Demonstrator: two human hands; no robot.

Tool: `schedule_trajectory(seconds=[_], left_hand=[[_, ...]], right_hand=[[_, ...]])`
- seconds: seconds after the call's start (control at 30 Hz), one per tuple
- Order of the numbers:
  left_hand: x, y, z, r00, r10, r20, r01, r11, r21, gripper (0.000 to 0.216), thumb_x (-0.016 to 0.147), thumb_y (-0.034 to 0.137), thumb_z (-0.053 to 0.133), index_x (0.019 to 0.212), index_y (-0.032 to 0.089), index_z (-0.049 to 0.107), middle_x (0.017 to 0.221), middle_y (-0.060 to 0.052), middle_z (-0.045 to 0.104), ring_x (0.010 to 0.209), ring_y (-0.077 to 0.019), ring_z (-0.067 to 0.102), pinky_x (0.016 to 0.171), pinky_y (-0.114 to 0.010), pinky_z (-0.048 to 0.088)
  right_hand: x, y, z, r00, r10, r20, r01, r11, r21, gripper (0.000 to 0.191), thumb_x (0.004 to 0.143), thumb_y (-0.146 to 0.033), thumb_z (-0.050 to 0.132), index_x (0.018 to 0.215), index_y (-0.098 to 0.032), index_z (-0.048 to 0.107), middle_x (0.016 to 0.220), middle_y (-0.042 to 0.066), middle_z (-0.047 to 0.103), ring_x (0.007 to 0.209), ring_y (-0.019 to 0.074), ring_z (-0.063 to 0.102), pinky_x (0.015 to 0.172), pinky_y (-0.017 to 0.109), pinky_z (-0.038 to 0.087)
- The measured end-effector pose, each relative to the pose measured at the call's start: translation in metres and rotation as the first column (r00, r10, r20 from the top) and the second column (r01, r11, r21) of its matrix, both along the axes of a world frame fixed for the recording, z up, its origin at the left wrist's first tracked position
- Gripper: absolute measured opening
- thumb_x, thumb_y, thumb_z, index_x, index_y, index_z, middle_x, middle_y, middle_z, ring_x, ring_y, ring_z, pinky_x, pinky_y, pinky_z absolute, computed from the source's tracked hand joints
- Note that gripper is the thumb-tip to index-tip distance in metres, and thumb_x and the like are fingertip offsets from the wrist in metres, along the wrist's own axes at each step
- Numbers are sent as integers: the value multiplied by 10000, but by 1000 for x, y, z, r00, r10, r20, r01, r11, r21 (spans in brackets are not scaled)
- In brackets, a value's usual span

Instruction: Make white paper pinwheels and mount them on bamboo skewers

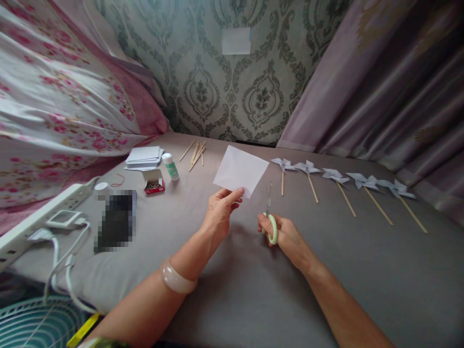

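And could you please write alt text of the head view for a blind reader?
The left hand holds up a white paper sheet, and the right hand holds green-handled scissors. Five paper pinwheels on sticks lie to the right on grey cloth.

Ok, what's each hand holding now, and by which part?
Left hand: white paper, by its near edge. Right hand: scissors, by the pale green handles.

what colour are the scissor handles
The handles are pale green, seen in the head view in the right hand.
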State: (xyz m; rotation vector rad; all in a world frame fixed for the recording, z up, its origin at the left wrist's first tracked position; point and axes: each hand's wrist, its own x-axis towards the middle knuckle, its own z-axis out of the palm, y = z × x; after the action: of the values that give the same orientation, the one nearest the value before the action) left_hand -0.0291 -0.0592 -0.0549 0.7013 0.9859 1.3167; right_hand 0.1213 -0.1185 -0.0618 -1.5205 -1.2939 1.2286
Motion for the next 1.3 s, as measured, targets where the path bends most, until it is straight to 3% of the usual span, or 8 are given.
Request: schedule_trajectory(seconds=[0.2, 0.4, 0.7, 1.3], left_hand=[[1, -1, 0, 999, -9, 38, 10, 1000, -26, 301, 500, 306, 846, 562, 153, 595, 617, -2, 612, 596, -94, 530, 617, -243, 375], [3, -2, -3, 997, -35, 64, 37, 999, -33, 297, 501, 295, 857, 598, 145, 619, 621, -4, 627, 579, -90, 542, 602, -240, 378], [6, -7, -2, 997, -70, 45, 71, 997, -38, 272, 527, 294, 843, 593, 140, 628, 621, -25, 639, 599, -108, 574, 608, -251, 387], [6, -8, -2, 996, -75, 44, 77, 996, -47, 260, 534, 292, 842, 627, 137, 655, 656, -38, 665, 622, -120, 601, 642, -259, 425]], right_hand=[[-5, -3, -4, 983, 153, 106, -155, 988, 8, 521, 720, -677, 618, 640, -163, 583, 533, -31, 494, 514, 104, 410, 487, 248, 315], [-4, -6, -5, 965, 239, 104, -239, 971, -8, 486, 767, -630, 606, 654, -159, 559, 597, -20, 510, 570, 107, 431, 523, 241, 329], [-6, -7, -2, 971, 215, 108, -214, 977, -20, 472, 743, -610, 635, 632, -159, 549, 554, -37, 468, 538, 97, 387, 487, 237, 291], [-5, -6, -1, 985, 135, 106, -133, 991, -24, 500, 692, -651, 648, 614, -161, 585, 555, -6, 553, 525, 110, 451, 497, 245, 341]])
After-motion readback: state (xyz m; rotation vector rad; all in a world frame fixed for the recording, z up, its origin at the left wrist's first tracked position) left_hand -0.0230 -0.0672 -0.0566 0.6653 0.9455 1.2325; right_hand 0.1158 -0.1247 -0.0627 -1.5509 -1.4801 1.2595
